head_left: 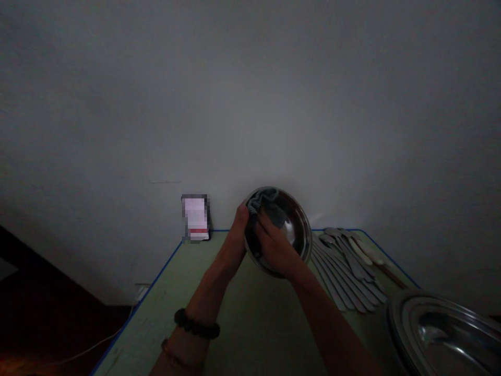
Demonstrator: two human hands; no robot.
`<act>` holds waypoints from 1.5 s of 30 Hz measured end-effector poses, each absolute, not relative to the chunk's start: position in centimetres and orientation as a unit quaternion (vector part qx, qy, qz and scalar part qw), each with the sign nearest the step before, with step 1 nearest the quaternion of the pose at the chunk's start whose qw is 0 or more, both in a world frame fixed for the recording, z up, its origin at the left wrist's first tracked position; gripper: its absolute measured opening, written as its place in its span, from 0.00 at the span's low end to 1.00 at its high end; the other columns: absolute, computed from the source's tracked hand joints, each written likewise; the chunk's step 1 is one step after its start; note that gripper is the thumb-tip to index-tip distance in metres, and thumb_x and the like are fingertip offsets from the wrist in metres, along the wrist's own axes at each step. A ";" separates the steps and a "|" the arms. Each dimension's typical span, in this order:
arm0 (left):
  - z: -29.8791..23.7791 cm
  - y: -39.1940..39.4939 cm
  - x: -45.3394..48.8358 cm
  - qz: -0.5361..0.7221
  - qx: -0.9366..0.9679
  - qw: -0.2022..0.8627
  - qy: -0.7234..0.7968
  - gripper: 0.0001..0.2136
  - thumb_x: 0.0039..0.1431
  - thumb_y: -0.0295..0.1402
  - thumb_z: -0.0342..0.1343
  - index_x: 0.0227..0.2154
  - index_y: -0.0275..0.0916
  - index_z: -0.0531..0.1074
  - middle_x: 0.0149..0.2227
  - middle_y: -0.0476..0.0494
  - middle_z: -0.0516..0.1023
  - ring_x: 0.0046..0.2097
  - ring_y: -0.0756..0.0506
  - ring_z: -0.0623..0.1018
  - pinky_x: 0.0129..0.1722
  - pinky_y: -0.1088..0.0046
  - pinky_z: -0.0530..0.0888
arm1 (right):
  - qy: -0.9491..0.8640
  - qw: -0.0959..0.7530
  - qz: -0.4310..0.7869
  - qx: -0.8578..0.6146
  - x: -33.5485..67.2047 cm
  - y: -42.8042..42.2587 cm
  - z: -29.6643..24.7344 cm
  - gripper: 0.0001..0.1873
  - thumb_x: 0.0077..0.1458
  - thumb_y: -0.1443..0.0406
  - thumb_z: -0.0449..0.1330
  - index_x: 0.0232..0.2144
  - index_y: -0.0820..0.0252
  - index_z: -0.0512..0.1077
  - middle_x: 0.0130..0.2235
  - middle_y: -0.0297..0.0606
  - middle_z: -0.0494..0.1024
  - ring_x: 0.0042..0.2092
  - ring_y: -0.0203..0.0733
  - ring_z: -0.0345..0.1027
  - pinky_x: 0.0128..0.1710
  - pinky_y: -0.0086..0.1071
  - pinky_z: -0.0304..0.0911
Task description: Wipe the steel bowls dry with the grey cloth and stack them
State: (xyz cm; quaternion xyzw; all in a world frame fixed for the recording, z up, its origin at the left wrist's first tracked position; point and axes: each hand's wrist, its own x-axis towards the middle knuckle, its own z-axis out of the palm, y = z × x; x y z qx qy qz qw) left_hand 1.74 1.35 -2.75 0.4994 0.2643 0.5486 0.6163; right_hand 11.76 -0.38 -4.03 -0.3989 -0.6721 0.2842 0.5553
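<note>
A round steel bowl [296, 225] is held tilted above the green table [254, 318], its inside facing me. My left hand [237, 237] grips the bowl's left rim, fingers curled over the edge. My right hand [274, 245] is inside the bowl, pressing a dark grey cloth [266, 203] against the metal. The cloth bunches up near the top rim. A bead bracelet sits on my left wrist.
Several steel spoons and knives [348, 266] lie in a row on the table to the right of the bowl. A large steel dish [442, 334] fills the near right corner. A small blurred card [195, 218] leans on the wall. A white cable runs along the floor at left.
</note>
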 end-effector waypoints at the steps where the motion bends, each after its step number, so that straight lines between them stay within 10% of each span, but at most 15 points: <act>1: -2.5 1.3 1.6 0.537 0.487 0.638 0.259 0.24 0.57 0.53 0.51 0.46 0.41 0.75 0.50 0.41 0.78 0.60 0.39 0.67 0.61 0.62 0.61 | -0.676 0.557 0.312 -0.368 11.7 -0.8 -3.5 0.22 0.62 0.61 0.46 0.55 0.54 0.66 0.60 0.38 0.66 0.65 0.40 0.49 0.66 0.43 0.37; 5: -1.4 1.3 0.9 0.590 0.454 0.610 0.273 0.21 0.56 0.50 0.52 0.41 0.38 0.75 0.46 0.42 0.79 0.56 0.39 0.72 0.58 0.61 0.65 | -0.708 0.522 0.369 -0.301 11.8 -2.1 -2.0 0.16 0.61 0.64 0.49 0.41 0.54 0.76 0.44 0.34 0.78 0.50 0.41 0.68 0.56 0.38 0.57; 10: -1.2 2.2 -0.6 0.671 0.489 0.463 0.310 0.20 0.56 0.49 0.52 0.42 0.39 0.73 0.48 0.43 0.77 0.56 0.40 0.70 0.58 0.62 0.64 | -0.786 0.407 0.308 -0.348 12.5 -3.1 -1.1 0.14 0.57 0.69 0.49 0.30 0.60 0.75 0.29 0.33 0.76 0.31 0.36 0.67 0.32 0.28 0.62; 18: -1.0 2.0 -1.1 0.640 0.588 0.378 0.319 0.21 0.60 0.48 0.49 0.50 0.42 0.69 0.56 0.43 0.72 0.57 0.40 0.69 0.57 0.62 0.64 | -0.785 0.226 0.086 -0.570 13.2 -2.5 -3.2 0.25 0.54 0.76 0.46 0.52 0.67 0.69 0.56 0.52 0.70 0.59 0.50 0.60 0.57 0.43 0.57; 26: -1.8 1.5 0.0 0.549 0.539 0.585 0.257 0.22 0.60 0.47 0.50 0.50 0.41 0.72 0.51 0.43 0.77 0.57 0.40 0.70 0.60 0.61 0.62 | -0.719 0.444 0.067 -0.530 12.7 0.5 -5.6 0.29 0.59 0.70 0.42 0.62 0.70 0.55 0.67 0.50 0.51 0.68 0.48 0.36 0.65 0.51 0.41; 35: -0.9 1.6 -0.4 0.574 0.478 0.611 0.262 0.22 0.57 0.50 0.51 0.42 0.38 0.76 0.42 0.42 0.81 0.52 0.40 0.75 0.55 0.60 0.68 | -0.759 0.452 0.329 -0.335 11.1 -2.4 -1.8 0.18 0.63 0.64 0.47 0.50 0.59 0.70 0.48 0.40 0.76 0.52 0.41 0.68 0.55 0.37 0.58; 40: -0.5 2.3 -1.7 0.653 0.529 0.442 0.313 0.21 0.56 0.49 0.53 0.44 0.38 0.73 0.45 0.42 0.78 0.54 0.40 0.72 0.56 0.60 0.66 | -0.808 0.371 0.290 -0.355 11.7 -3.5 -0.7 0.16 0.60 0.69 0.48 0.40 0.61 0.75 0.38 0.38 0.79 0.38 0.37 0.70 0.41 0.31 0.63; 45: -0.4 2.1 -2.0 0.647 0.584 0.358 0.335 0.19 0.59 0.47 0.51 0.46 0.41 0.72 0.51 0.44 0.75 0.56 0.40 0.71 0.55 0.62 0.66 | -0.806 0.239 0.150 -0.521 11.8 -3.9 -1.7 0.16 0.56 0.73 0.49 0.39 0.63 0.76 0.46 0.48 0.78 0.48 0.47 0.70 0.49 0.41 0.62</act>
